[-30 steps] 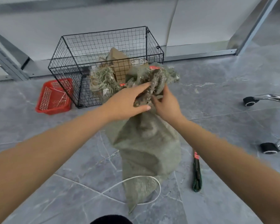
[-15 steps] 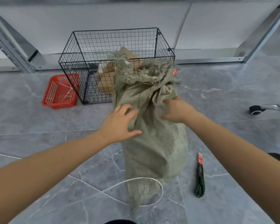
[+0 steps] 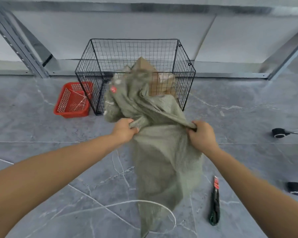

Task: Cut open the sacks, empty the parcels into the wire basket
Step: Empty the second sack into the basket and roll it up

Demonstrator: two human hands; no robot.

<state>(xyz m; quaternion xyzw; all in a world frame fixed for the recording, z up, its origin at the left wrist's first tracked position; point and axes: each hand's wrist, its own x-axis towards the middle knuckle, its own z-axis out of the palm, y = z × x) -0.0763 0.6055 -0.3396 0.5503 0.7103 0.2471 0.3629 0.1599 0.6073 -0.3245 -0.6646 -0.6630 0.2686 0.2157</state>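
A grey-green woven sack point(image 3: 163, 155) stands on the floor in front of me, its frayed open top slumped forward against the black wire basket point(image 3: 96, 66). My left hand point(image 3: 123, 128) grips a bunched fold of the sack on its left side. My right hand point(image 3: 200, 133) grips a fold on the right side. The cloth is pulled taut between the two hands. Brown cardboard parcels point(image 3: 163, 83) lie inside the basket behind the sack's top. A green utility knife point(image 3: 215, 203) lies on the floor to the right of the sack.
A small red plastic basket point(image 3: 72, 100) holding white string sits left of the wire basket. A loop of white cord point(image 3: 172, 215) lies around the sack's bottom end. Chair castors point(image 3: 279, 133) stand at the right edge. A metal shelf frame point(image 3: 22, 47) runs along the back.
Both hands have slid down from the sack's open mouth to its middle and closed on folds at either side. The top of the sack has flopped forward toward the wire basket.
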